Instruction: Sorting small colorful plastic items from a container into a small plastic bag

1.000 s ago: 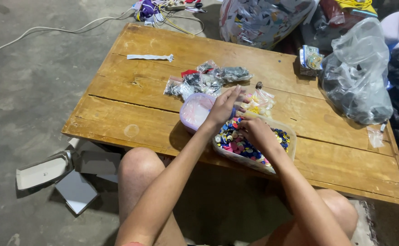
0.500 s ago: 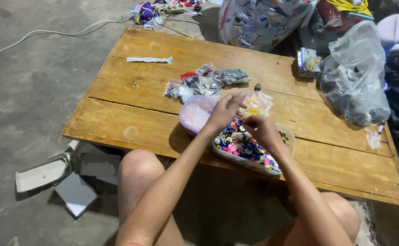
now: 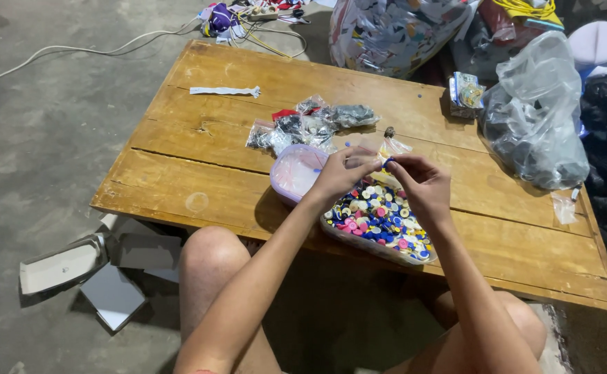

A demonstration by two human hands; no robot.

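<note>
A person seated at a low wooden bench (image 3: 199,173) works over a clear plastic tray of buttons (image 3: 379,221), which rests at the near edge of the bench above the knees. The tray brims with small round buttons in blue, pink, white and yellow. The left hand (image 3: 341,176) and right hand (image 3: 421,183) meet just above it, fingers pinched together around a small blue button (image 3: 388,161); which hand bears the grip cannot be told. A pale purple lid (image 3: 295,173) lies touching the tray's left end. Small clear bags of dark pieces (image 3: 310,125) sit behind it, and a large grey plastic bag (image 3: 535,118) stands at the bench's far right.
</note>
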